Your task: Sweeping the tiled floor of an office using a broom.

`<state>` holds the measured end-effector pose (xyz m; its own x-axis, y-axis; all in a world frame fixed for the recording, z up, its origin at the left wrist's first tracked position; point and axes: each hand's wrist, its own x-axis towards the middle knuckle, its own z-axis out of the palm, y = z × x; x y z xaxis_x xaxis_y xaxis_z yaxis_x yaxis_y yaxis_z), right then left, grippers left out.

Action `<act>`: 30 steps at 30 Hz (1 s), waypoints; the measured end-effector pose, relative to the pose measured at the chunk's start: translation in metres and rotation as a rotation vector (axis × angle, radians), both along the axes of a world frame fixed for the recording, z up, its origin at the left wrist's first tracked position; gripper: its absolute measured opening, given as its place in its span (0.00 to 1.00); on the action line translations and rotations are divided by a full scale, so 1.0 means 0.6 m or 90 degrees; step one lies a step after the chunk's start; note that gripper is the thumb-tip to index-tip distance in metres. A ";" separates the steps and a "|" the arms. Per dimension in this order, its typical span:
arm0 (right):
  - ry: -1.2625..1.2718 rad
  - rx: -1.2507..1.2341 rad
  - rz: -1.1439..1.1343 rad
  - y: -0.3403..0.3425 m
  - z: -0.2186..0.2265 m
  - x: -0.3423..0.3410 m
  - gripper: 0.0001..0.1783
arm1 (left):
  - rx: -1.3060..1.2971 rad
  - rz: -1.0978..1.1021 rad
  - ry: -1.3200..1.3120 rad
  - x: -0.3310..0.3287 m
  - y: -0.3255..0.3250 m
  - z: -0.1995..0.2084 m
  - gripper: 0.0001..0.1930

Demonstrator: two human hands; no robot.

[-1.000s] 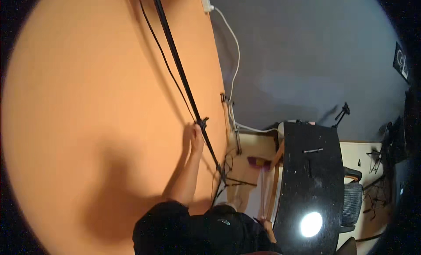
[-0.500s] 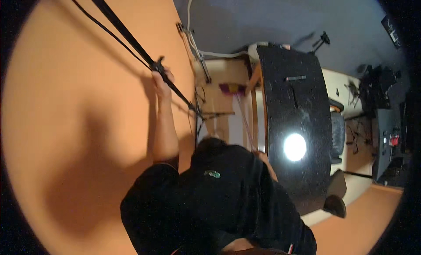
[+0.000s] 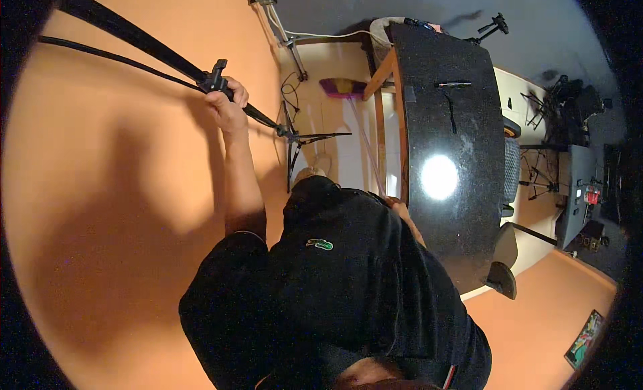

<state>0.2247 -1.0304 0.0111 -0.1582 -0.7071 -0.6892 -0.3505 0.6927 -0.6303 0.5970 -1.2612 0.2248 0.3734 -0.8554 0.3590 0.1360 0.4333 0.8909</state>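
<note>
My left hand (image 3: 229, 106) is wrapped around the pole of a black tripod stand (image 3: 144, 43), just below its clamp knob. The pole leans toward the upper left, and its spread legs (image 3: 315, 137) are near the floor by the wall. Whether all the feet touch the floor, I cannot tell. My right hand (image 3: 398, 208), partly hidden by my black shirt, is closed on the handle of a broom (image 3: 366, 139) beside the table edge. The purple broom head (image 3: 343, 88) with a yellow patch lies on the floor, close to a wooden table leg.
A black-topped table (image 3: 455, 236) stands to my right, with a small dark tool (image 3: 454, 84) and a bright light reflection on it. An orange wall (image 3: 87, 189) runs along my left. Another stand (image 3: 295, 58) and white cable (image 3: 321, 35) are ahead. A chair (image 3: 512, 169) is beyond the table.
The room has shifted upward in view. My left hand has drawn the stand's pole nearer, and it leans more toward the left. The broom keeps its place beside the table.
</note>
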 end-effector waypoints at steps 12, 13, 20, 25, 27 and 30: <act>-0.119 -0.036 0.101 -0.031 -0.077 -0.011 0.21 | -0.012 -0.011 0.020 -0.007 -0.006 0.031 0.33; -0.140 -0.068 0.122 -0.041 -0.080 -0.007 0.20 | -0.004 -0.008 0.028 -0.008 -0.005 0.030 0.33; -0.141 0.010 0.067 -0.146 -0.021 0.018 0.06 | 0.021 0.006 0.041 -0.013 -0.002 0.050 0.33; 0.001 -0.309 0.454 -0.175 0.019 0.049 0.09 | 0.052 0.012 0.034 -0.014 0.001 0.054 0.35; -0.001 0.038 0.307 -0.168 0.050 0.035 0.10 | 0.053 -0.010 0.020 -0.015 0.002 0.053 0.35; -0.184 0.086 0.282 -0.147 0.110 0.017 0.11 | 0.053 0.006 0.028 -0.016 0.004 0.048 0.34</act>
<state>0.2348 -1.1188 0.0770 0.3442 -0.5648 -0.7501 -0.4535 0.5995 -0.6595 0.5874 -1.2591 0.2538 0.3956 -0.8776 0.2708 0.1713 0.3602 0.9170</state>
